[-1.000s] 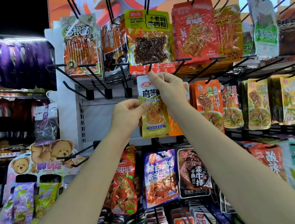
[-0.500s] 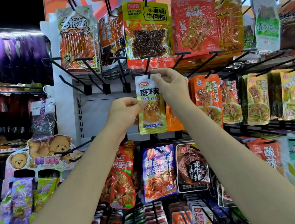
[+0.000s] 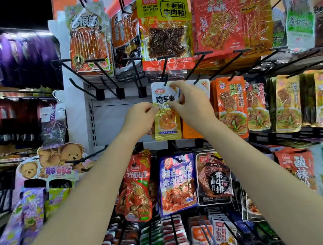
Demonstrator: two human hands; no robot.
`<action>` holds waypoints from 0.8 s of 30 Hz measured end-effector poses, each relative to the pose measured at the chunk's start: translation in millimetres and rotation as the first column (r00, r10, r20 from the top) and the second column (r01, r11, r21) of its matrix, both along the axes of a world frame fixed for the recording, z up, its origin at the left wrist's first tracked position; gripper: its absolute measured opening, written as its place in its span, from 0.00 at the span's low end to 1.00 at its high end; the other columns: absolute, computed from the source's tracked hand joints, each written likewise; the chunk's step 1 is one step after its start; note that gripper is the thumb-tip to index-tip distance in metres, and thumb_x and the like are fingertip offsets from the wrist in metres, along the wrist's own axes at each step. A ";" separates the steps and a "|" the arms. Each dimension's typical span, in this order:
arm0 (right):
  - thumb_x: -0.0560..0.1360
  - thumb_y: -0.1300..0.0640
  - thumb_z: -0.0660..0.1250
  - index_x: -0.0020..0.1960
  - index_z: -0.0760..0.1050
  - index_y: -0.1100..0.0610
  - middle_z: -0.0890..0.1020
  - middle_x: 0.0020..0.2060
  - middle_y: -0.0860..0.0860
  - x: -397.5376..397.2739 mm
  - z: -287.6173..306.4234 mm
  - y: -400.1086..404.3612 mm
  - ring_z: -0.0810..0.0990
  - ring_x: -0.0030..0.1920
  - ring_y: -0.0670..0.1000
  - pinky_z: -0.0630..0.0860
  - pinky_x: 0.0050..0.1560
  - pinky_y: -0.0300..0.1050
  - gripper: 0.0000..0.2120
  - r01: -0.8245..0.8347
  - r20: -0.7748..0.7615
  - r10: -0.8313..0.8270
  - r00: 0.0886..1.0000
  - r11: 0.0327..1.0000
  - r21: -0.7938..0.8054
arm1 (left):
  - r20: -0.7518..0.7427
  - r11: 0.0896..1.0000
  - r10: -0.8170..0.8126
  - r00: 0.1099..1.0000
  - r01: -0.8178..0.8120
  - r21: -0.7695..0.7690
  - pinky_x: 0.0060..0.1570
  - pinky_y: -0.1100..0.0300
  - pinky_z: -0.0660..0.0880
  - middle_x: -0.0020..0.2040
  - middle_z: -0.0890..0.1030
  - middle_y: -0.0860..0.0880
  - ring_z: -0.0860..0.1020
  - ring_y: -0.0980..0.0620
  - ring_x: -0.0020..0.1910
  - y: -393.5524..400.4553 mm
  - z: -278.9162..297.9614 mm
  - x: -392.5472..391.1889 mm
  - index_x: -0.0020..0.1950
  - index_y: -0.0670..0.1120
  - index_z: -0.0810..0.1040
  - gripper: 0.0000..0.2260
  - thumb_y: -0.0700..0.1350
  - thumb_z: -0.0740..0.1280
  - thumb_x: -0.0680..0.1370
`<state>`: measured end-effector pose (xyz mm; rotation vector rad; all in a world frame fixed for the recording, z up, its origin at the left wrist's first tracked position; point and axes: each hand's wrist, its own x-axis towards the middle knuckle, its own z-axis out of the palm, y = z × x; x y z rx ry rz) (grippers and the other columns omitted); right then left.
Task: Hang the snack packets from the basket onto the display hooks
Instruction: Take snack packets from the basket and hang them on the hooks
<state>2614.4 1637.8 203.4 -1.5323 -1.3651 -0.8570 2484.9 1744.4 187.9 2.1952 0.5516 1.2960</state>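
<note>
Yellow snack packet between both grips, left hand pinching its edge, right hand pinching its top

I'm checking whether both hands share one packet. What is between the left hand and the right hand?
In the head view, the yellow and white snack packet hangs between the left hand and the right hand; both pinch its edges, just under a black hook.

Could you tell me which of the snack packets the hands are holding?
The white-and-yellow packet at the middle hook, pinched by left hand and right hand.
</note>
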 end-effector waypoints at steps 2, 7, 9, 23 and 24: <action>0.79 0.53 0.70 0.73 0.69 0.53 0.71 0.43 0.50 -1.2 -0.1 -1.7 0.71 0.43 0.49 0.69 0.41 0.45 0.24 0.017 0.009 -0.016 1.000 1.000 -0.016 | -0.055 0.997 0.052 0.997 -0.050 0.051 0.35 0.51 0.79 0.41 0.83 0.41 0.83 0.42 0.37 -1.1 0.9 0.4 0.52 0.43 0.79 0.13 0.51 0.61 0.85; 0.80 0.52 0.69 0.70 0.73 0.51 0.74 0.42 0.50 -10.4 -11.4 -28.9 0.71 0.38 0.46 0.68 0.37 0.36 0.20 -0.020 0.060 0.016 0.998 0.998 0.055 | -0.036 0.844 0.392 0.919 -0.344 0.412 0.44 0.50 0.73 0.52 0.75 0.49 0.76 0.45 0.50 -18.8 -8.4 -11.7 0.57 0.46 0.72 0.15 0.58 0.59 0.83; 0.80 0.52 0.68 0.67 0.75 0.52 0.76 0.43 0.50 -11.5 -23.9 -53.7 0.72 0.36 0.46 0.70 0.38 0.38 0.17 -0.055 0.094 0.044 0.995 0.991 0.119 | 0.121 0.784 0.313 0.942 -0.328 0.528 0.45 0.50 0.74 0.57 0.75 0.48 0.75 0.47 0.56 -34.8 -20.8 -15.6 0.62 0.46 0.73 0.16 0.57 0.59 0.83; 0.79 0.50 0.63 0.56 0.79 0.57 0.79 0.44 0.50 83.2 -340.6 -355.1 0.79 0.45 0.52 0.75 0.45 0.48 0.13 0.492 -0.356 -0.511 0.782 0.858 -0.149 | -0.345 0.691 -0.516 0.784 0.619 0.374 0.60 0.50 0.74 0.59 0.80 0.47 0.77 0.47 0.61 -241.1 -299.8 153.0 0.62 0.43 0.79 0.17 0.53 0.59 0.83; 0.79 0.49 0.63 0.56 0.79 0.58 0.79 0.45 0.51 92.2 -373.8 -377.9 0.79 0.46 0.53 0.74 0.46 0.49 0.14 0.532 -0.404 -0.581 0.706 0.813 -0.238 | -0.421 0.674 -0.527 0.739 0.664 0.323 0.62 0.49 0.74 0.60 0.80 0.46 0.77 0.47 0.62 -256.7 -328.8 168.6 0.63 0.43 0.79 0.18 0.53 0.59 0.83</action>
